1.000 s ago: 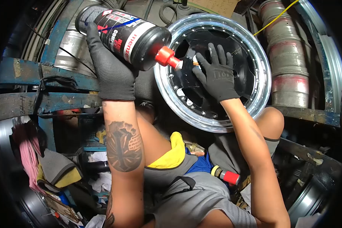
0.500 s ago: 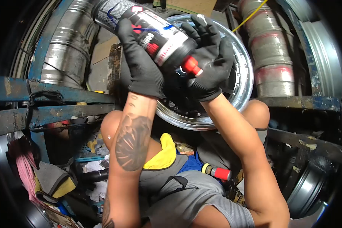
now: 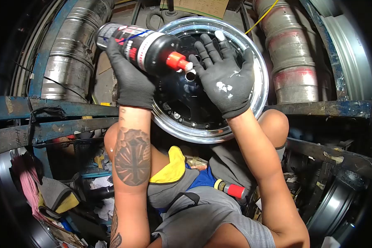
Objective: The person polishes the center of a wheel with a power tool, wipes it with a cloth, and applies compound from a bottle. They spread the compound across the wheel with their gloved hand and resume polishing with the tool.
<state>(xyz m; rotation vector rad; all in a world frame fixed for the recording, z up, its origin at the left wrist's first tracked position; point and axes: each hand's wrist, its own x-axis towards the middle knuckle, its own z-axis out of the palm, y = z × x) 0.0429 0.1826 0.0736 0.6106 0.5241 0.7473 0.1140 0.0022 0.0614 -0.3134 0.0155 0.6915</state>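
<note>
My left hand [image 3: 134, 80], in a black glove, is wrapped around a black plastic squeeze bottle [image 3: 159, 48] with a red nozzle. The bottle lies tilted, with its nozzle towards my right hand and a white smear at its tip. My gloved right hand [image 3: 226, 80] is open, palm up and fingers spread. White paste dots the palm and coats one fingertip. Beneath both hands is a wheel [image 3: 257, 95] with a shiny chrome lip and a black centre, partly hidden by the hands and the bottle.
Metal barrels [image 3: 68, 62] line the left, with stacked metal drums [image 3: 293, 53] on the right. Blue steel rails [image 3: 70, 108] run along both sides. A yellow and grey cloth [image 3: 169, 169] and a red-ended cylinder [image 3: 235, 191] rest near my lap. Another rim [image 3: 335, 202] stands lower right.
The bottle and my left hand have moved left, away from my right hand. My right hand has opened flat, and white paste now shows on its palm.
</note>
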